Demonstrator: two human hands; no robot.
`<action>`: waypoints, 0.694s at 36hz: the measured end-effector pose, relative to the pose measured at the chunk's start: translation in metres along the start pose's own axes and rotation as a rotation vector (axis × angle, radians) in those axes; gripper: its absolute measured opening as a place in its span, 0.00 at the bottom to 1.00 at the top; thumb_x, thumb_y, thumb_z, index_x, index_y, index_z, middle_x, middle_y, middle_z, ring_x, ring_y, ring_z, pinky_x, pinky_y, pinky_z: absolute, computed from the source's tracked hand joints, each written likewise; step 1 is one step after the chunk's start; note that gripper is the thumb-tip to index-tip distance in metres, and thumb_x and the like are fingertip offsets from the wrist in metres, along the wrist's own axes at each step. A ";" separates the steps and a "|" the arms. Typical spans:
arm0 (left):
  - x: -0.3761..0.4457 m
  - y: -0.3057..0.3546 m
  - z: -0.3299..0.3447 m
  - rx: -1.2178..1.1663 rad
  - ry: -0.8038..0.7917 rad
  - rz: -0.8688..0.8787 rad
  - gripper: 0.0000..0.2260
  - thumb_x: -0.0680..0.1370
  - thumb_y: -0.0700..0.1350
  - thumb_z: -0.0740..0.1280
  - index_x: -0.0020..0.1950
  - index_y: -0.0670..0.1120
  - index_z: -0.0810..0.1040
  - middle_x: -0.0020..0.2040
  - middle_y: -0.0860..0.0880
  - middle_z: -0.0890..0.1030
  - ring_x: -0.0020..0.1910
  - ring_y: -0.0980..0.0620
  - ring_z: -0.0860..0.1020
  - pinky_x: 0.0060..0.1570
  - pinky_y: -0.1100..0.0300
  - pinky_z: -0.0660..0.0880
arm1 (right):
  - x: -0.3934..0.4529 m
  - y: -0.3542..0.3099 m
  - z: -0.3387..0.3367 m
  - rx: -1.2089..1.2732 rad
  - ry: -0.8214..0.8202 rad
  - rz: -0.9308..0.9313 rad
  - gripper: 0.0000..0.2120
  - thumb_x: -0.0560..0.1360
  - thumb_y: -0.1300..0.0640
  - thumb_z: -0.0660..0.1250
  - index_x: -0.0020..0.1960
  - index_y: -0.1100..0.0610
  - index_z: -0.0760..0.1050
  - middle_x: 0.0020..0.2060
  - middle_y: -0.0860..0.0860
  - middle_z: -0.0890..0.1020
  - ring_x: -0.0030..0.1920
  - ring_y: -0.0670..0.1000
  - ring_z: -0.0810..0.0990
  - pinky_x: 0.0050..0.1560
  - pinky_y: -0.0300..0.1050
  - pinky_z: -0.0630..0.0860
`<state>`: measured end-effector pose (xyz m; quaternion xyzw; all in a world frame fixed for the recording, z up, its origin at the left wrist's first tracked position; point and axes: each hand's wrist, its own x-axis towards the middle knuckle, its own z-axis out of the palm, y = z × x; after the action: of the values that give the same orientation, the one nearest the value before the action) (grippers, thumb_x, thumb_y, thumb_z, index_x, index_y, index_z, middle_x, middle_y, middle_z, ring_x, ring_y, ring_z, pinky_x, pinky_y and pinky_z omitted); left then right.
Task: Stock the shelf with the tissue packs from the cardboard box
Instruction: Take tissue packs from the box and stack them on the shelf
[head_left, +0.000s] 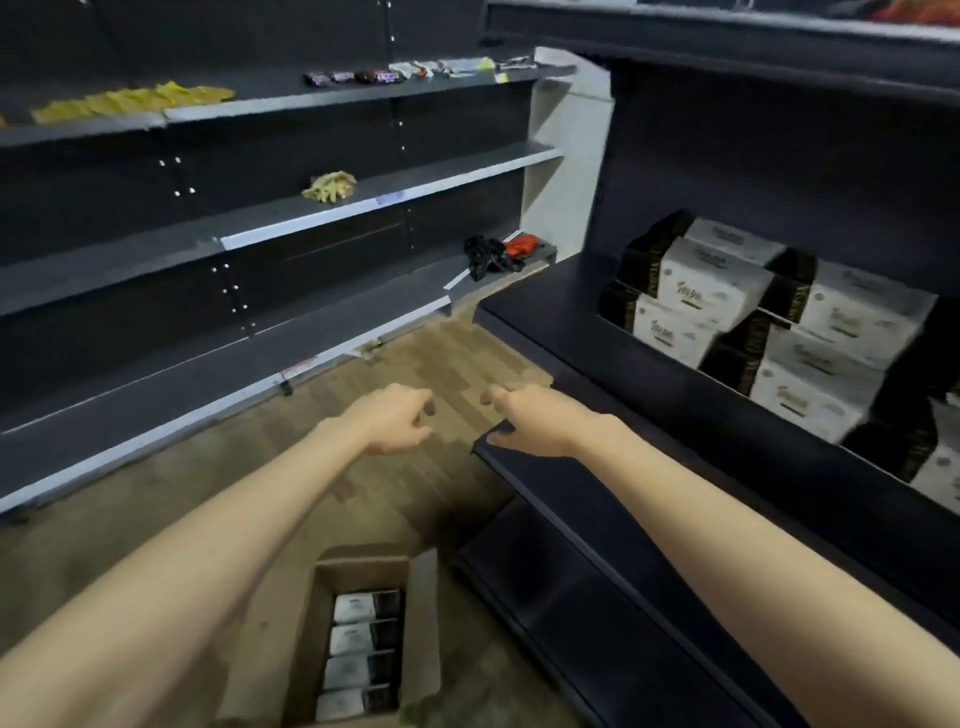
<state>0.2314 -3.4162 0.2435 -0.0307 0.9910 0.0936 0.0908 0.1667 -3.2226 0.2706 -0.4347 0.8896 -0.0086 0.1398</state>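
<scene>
Cardboard box (415, 597): four tissue packs (363, 652) left for you.
Shelf (649, 374): partly stocked (727, 291).
Left hand (397, 418), right hand (535, 421): empty, loosely curled.

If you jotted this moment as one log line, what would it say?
left hand: empty, fingers loose | right hand: empty | tissue packs: in cardboard box | dark shelf: part stocked

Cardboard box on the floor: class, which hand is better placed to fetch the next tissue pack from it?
Probably the left hand: empty, above the floor side where the cardboard box sits. The right hand hangs at the shelf edge.
</scene>
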 end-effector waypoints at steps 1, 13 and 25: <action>-0.007 -0.010 0.004 0.001 -0.012 -0.028 0.16 0.77 0.51 0.62 0.63 0.47 0.73 0.56 0.47 0.79 0.57 0.46 0.77 0.54 0.53 0.75 | 0.007 -0.009 0.004 0.011 -0.010 -0.019 0.25 0.79 0.52 0.63 0.72 0.58 0.61 0.65 0.57 0.72 0.60 0.58 0.75 0.54 0.48 0.74; -0.066 -0.158 0.089 -0.105 -0.252 -0.229 0.17 0.77 0.50 0.64 0.64 0.45 0.72 0.58 0.42 0.78 0.59 0.43 0.76 0.55 0.54 0.74 | 0.120 -0.127 0.109 0.072 -0.269 -0.125 0.24 0.79 0.52 0.62 0.71 0.60 0.62 0.66 0.60 0.71 0.63 0.60 0.73 0.55 0.48 0.71; -0.075 -0.248 0.230 -0.187 -0.518 -0.235 0.11 0.76 0.43 0.60 0.56 0.41 0.73 0.57 0.40 0.76 0.57 0.40 0.75 0.54 0.50 0.75 | 0.178 -0.189 0.278 0.194 -0.553 0.008 0.23 0.79 0.54 0.62 0.70 0.61 0.63 0.68 0.58 0.68 0.68 0.59 0.66 0.63 0.51 0.70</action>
<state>0.3643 -3.6120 -0.0098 -0.1283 0.9117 0.1780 0.3475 0.2799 -3.4487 -0.0136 -0.4017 0.8145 0.0258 0.4178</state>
